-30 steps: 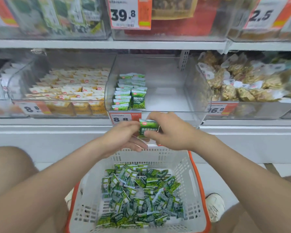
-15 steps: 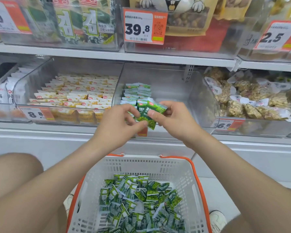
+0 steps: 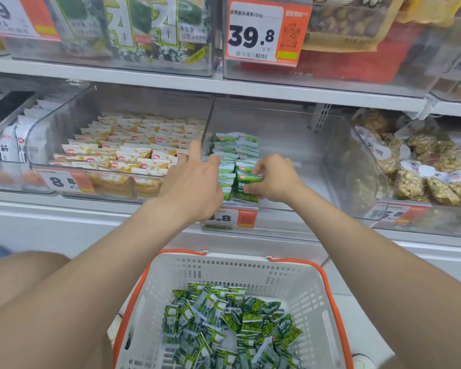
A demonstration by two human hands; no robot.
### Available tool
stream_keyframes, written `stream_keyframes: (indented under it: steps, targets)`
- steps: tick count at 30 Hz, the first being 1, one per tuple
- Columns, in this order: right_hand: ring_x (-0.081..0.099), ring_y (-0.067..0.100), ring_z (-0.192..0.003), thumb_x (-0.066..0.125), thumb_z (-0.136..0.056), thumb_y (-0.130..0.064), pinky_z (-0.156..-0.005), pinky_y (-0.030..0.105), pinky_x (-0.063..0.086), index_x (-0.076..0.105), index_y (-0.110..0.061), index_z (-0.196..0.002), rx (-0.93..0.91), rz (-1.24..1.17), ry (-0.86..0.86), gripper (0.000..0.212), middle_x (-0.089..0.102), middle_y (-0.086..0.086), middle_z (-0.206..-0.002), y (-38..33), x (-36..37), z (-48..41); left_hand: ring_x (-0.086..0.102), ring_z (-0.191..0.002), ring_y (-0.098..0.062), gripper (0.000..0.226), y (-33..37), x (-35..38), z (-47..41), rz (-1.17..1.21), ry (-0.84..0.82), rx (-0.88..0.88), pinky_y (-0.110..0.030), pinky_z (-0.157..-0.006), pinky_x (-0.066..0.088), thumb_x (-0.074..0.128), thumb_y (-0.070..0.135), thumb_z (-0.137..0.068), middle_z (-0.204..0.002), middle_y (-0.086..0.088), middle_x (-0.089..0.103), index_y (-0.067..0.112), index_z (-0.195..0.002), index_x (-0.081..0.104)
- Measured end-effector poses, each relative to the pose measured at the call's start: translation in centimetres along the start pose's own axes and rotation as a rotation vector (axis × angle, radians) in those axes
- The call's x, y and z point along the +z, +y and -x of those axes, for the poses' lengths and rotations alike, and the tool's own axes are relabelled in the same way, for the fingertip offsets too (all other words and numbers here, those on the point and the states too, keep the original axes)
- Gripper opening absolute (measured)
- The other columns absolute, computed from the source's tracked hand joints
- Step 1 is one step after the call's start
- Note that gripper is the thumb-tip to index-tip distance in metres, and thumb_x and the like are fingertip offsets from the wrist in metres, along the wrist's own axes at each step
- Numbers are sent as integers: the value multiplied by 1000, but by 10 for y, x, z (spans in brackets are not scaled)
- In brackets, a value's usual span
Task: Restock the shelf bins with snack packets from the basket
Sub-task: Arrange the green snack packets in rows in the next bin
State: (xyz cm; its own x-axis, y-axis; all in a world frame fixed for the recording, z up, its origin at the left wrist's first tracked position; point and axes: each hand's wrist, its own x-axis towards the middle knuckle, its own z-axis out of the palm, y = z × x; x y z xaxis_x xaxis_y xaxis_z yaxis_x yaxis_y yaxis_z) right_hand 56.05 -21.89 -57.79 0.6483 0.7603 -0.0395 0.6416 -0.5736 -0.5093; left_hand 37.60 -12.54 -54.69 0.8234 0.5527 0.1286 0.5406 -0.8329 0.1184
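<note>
A white basket with orange rim (image 3: 314, 270) sits below me, holding several green snack packets (image 3: 232, 326). On the shelf, a clear bin (image 3: 338, 161) holds two rows of the same green packets (image 3: 236, 147) along its left side. My right hand (image 3: 273, 179) pinches a green packet (image 3: 248, 179) at the front of the right row. My left hand (image 3: 194, 182) is at the bin's front left, fingers spread, its fingertips against the left row; what its palm covers is hidden.
The bin to the left holds white-and-yellow packets (image 3: 128, 153). The bin on the right holds bagged brown snacks (image 3: 423, 166). Price tags (image 3: 229, 217) hang on the bin fronts. Larger packs fill the upper shelf (image 3: 266, 89). The right half of the green packets' bin is bare.
Both hands rose from in front of the bin into it. The packet held between both hands is now in my right hand alone, at the front of the row; my left hand has spread.
</note>
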Motion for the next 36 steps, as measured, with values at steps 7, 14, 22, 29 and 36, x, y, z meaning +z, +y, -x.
stream_keyframes:
  steps: [7, 14, 22, 29, 36]
  targets:
    - [74, 20, -60, 98, -65, -35, -67, 36, 62, 48, -16, -74, 163, -109, 27, 54, 73, 10, -63, -9, -2, 4, 53, -108, -42, 35, -7, -3, 1, 22, -27, 32, -54, -86, 52, 52, 12, -94, -151, -14, 24, 16, -128, 54]
    - [75, 30, -93, 69, -94, -14, -77, 39, 64, 55, -20, -112, 151, -315, -78, 23, 67, 15, -114, -2, -23, 26, 44, -118, -40, 41, -8, -9, 14, 24, 248, 116, -50, -95, 43, 54, 17, -94, -144, -16, 36, 17, -135, 51]
    - [61, 13, -56, 57, -77, -19, -70, 30, 54, 63, -23, -77, -279, -54, 244, 7, 65, -5, -56, -31, -34, 138, 63, -68, -24, 26, 16, 2, 55, 110, 149, 253, -31, -53, 42, 47, 49, -86, -66, 8, 63, 28, -80, 60]
    - [59, 31, -81, 53, -94, -26, -62, 34, 45, 62, -19, -100, -341, 518, -392, 12, 51, 1, -83, -7, 25, 175, 68, -96, -28, 12, 16, 114, 73, -135, -523, 215, -33, -72, 51, 61, 30, -91, -104, -2, 68, 27, -99, 70]
    - [57, 23, -70, 51, -101, -17, -53, 32, 42, 58, -12, -97, -359, 627, -684, 9, 55, 6, -86, 18, 57, 174, 65, -86, -27, 10, -26, 235, 91, -73, -629, -50, -38, -75, 56, 57, 13, -95, -97, -6, 68, 13, -97, 67]
